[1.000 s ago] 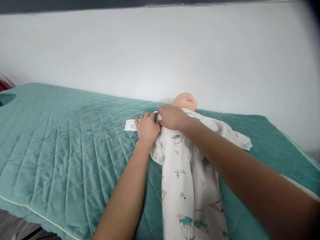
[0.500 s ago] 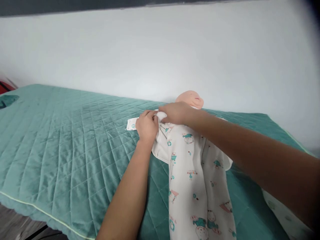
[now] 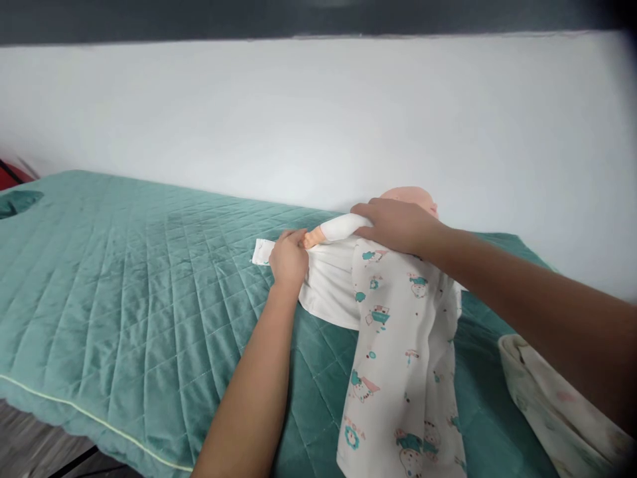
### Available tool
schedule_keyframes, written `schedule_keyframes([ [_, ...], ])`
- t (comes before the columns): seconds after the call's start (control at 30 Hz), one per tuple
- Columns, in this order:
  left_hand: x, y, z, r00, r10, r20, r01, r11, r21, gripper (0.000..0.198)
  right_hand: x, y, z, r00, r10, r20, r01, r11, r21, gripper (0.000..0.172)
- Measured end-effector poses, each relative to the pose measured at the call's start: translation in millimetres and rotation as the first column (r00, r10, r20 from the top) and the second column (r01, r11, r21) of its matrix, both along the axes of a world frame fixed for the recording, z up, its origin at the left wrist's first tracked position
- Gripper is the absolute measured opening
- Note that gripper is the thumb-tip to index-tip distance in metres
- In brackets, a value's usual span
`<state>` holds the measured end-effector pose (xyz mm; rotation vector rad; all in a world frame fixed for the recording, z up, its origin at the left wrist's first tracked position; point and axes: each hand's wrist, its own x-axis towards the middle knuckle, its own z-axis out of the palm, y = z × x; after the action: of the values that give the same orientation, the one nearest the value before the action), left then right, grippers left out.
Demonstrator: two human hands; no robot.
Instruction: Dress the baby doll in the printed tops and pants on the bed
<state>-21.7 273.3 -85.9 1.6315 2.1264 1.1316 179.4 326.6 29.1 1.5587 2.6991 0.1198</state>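
Note:
A baby doll [image 3: 411, 194] lies on the bed, its head partly hidden behind my right hand. Its arm [image 3: 341, 228] reaches left in a plain white sleeve, with the small bare hand sticking out. My right hand [image 3: 398, 222] is closed around the upper part of that arm. At the doll's hand, my left hand [image 3: 289, 260] has its fingertips closed, over the white sleeve end of an opened garment. That baby garment [image 3: 393, 345], white with cartoon animal prints, covers the doll's body and hangs down toward me. Its plain inner side shows under the arm.
A green quilted bedspread [image 3: 149, 299] lies under everything, edged with pale piping. The white wall [image 3: 249, 126] rises directly behind. A folded pale printed cloth [image 3: 552, 405] lies at right, partly behind my right forearm. Something red [image 3: 7, 176] shows at the far left.
My right hand has moved right along the doll's arm, and the doll's white sleeve and hand now show. The garment's printed front has shifted right, baring its inner side.

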Motion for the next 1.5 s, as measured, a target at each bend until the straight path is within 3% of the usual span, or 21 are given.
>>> schedule_keyframes([
  [0.2,2,-3,0.9,0.991,0.026,-0.131,-0.036,0.997,-0.073,0.053,-3,-2,-6.9,0.997,0.028,-0.067,-0.028,1.0,-0.002,0.033],
  [0.33,12,-3,5.2,0.938,0.084,-0.337,-0.079,0.997,0.026,0.044,-23,-3,-19.4,0.998,0.067,-0.001,-0.067,0.998,-0.019,0.033],
  [0.4,17,-2,6.1,0.917,0.046,-0.395,-0.028,0.998,0.052,0.046,-34,-2,-26.2,0.995,0.092,0.03,-0.091,0.995,-0.032,0.033],
  [0.53,22,4,4.0,0.893,-0.123,-0.433,0.119,0.992,-0.037,0.051,-47,2,-34.1,0.989,0.142,0.051,-0.138,0.988,-0.065,0.036],
  [0.63,19,6,1.8,0.88,-0.156,-0.449,0.14,0.988,-0.068,0.051,-44,0,-30.3,0.993,0.117,-0.026,-0.119,0.991,-0.065,0.036],
  [0.8,11,6,-0.9,0.888,-0.095,-0.45,0.071,0.995,-0.069,0.048,0,-21,-27.4,0.94,-0.013,-0.34,0.041,0.996,0.077,0.04],
  [0.87,9,5,-2.2,0.895,-0.063,-0.442,0.037,0.997,-0.067,0.047,29,-35,-41.9,0.878,-0.115,-0.465,0.197,0.971,0.132,0.041],
  [0.97,10,3,-4.7,0.897,-0.02,-0.442,-0.008,0.998,-0.061,0.047,70,-54,-79.0,0.744,-0.26,-0.615,0.455,0.872,0.182,0.041],
  [1.07,13,0,-6.6,0.889,-0.005,-0.458,-0.022,0.998,-0.055,0.048,91,-65,-108.7,0.747,-0.301,-0.592,0.489,0.853,0.182,0.046],
  [1.13,16,-3,-7.2,0.888,0.0,-0.459,-0.027,0.998,-0.052,0.051,92,-66,-114.8,0.76,-0.331,-0.56,0.497,0.851,0.171,0.047],
  [1.23,20,-11,-5.8,0.911,0.011,-0.412,-0.01,1.0,0.005,0.052,86,-64,-111.2,0.746,-0.378,-0.548,0.522,0.843,0.13,0.047],
  [1.33,28,-27,1.7,0.971,-0.027,-0.238,0.065,0.987,0.15,0.045,84,-61,-109.1,0.722,-0.409,-0.558,0.554,0.825,0.111,0.046],
  [1.43,42,-48,19.0,0.995,-0.097,-0.016,0.098,0.972,0.211,0.038,91,-57,-113.1,0.704,-0.414,-0.577,0.577,0.807,0.125,0.044],
  [1.5,54,-59,35.5,0.979,-0.197,0.06,0.181,0.962,0.204,0.034,98,-54,-116.1,0.666,-0.427,-0.612,0.61,0.784,0.117,0.045],
])
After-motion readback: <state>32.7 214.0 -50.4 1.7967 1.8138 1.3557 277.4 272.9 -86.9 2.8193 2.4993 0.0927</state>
